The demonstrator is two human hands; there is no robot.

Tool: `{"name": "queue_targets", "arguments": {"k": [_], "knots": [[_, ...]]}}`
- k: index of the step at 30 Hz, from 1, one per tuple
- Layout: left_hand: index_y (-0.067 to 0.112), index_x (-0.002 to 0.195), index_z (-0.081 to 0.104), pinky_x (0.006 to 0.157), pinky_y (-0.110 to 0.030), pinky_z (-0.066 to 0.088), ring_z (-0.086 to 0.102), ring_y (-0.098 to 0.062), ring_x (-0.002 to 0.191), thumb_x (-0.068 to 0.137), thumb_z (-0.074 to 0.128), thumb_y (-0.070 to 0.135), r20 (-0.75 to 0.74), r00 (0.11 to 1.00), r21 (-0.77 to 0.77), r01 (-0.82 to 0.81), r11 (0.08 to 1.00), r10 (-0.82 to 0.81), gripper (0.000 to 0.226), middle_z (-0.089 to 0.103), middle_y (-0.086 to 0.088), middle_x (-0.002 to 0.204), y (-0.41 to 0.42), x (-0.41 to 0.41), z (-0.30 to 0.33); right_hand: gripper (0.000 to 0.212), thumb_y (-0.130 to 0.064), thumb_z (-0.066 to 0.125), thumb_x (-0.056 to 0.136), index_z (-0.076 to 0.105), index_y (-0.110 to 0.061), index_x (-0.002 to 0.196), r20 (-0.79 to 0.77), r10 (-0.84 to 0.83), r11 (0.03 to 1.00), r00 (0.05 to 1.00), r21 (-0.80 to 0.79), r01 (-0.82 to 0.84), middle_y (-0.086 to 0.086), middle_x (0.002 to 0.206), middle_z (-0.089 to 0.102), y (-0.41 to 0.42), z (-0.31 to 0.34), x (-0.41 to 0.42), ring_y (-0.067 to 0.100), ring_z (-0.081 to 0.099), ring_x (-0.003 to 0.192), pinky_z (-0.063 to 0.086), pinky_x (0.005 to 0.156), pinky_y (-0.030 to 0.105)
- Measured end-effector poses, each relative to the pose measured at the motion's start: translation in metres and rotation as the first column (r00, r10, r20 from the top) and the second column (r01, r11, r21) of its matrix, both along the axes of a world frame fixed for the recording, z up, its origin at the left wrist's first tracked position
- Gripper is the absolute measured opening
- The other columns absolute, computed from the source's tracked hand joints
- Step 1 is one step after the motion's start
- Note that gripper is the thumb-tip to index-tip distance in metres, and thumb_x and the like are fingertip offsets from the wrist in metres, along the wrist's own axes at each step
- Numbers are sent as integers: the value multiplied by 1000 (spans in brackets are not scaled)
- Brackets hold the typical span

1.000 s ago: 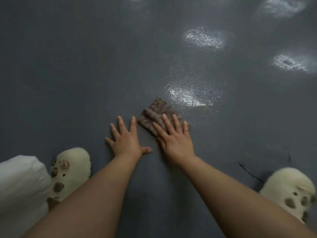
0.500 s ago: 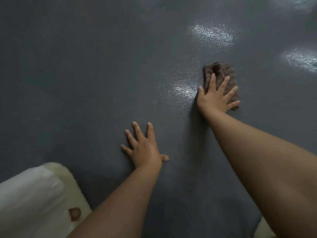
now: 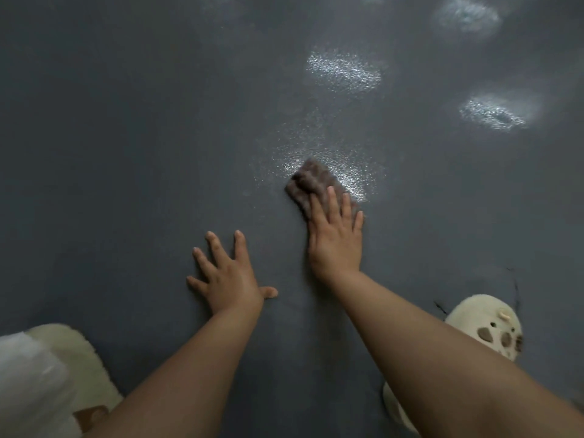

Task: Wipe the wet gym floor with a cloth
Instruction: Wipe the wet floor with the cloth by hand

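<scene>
Now our right hand (image 3: 335, 240) presses flat fingers on the cloth (image 3: 311, 184); our left hand (image 3: 229, 276), spread, braces on the wet floor (image 3: 126, 153) and could slip.

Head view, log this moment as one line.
right hand flat on brown cloth | left hand flat on grey floor | shiny patches beyond cloth

Pretty dim shot overall, the dark grey floor (image 3: 110, 153) eats most of the light. Overhead lamps bounce off the wet patches (image 3: 343, 72) as grainy white glare. Soft shadows under both arms. Wide-angle bend at the edges, and the corners look smeared and soft.
</scene>
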State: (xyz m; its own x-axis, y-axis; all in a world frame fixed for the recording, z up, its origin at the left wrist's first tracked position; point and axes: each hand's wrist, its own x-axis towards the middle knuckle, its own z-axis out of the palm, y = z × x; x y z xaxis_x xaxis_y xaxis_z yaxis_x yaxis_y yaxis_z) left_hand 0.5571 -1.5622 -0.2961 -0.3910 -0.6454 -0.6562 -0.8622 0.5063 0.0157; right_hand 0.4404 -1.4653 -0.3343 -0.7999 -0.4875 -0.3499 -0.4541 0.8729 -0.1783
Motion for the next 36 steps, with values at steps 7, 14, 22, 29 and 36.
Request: {"name": "queue_targets", "arguments": {"k": [7, 14, 22, 29, 36], "knots": [[31, 150, -3, 111, -58, 13, -10, -38, 143, 65, 78, 52, -13, 1000, -1, -16, 1000, 16, 120, -18, -11, 156, 1, -1, -2, 54, -36, 27, 102, 5, -33, 151, -25, -518, 855, 855, 30, 518, -1, 160, -7, 7, 5, -88, 28, -9, 146, -2, 114, 55], [29, 150, -8, 111, -59, 12, -13, -40, 143, 67, 76, 52, 32, 999, 17, 0, 1000, -1, 120, -22, -14, 155, 1, -4, -2, 55, -36, 28, 102, 4, -34, 151, 43, -652, 758, 757, 47, 651, -3, 159, -11, -19, 4, -134, 32, -15, 144, -4, 109, 65], [29, 149, -11, 111, -60, 12, -13, -42, 142, 67, 74, 54, 45, 999, 24, 3, 1000, -4, 121, -23, -16, 154, 2, -5, -1, 56, -39, 28, 102, 0, -35, 150, 150, -275, 961, 950, 28, 274, -3, 159, -14, -100, 17, -122, 32, -17, 144, -6, 108, 65], [31, 149, -11, 111, -60, 11, -14, -40, 142, 69, 74, 52, 56, 998, 41, -8, 999, 6, 119, -24, -13, 154, 0, -6, 2, 57, -31, 32, 100, 6, -37, 150, 78, 562, 827, 823, -39, -561, -3, 160, -7, -126, 19, -25, 30, -12, 145, -8, 110, 60], [29, 149, -12, 110, -62, 9, -17, -42, 141, 70, 75, 51, 45, 999, 79, -17, 997, 14, 119, -26, -15, 153, -1, -6, 3, 55, -19, 27, 101, 14, -43, 148, 14, 395, 917, 918, -57, -394, -9, 159, -4, -100, 10, -84, 23, -4, 147, 0, 117, 44]]}}
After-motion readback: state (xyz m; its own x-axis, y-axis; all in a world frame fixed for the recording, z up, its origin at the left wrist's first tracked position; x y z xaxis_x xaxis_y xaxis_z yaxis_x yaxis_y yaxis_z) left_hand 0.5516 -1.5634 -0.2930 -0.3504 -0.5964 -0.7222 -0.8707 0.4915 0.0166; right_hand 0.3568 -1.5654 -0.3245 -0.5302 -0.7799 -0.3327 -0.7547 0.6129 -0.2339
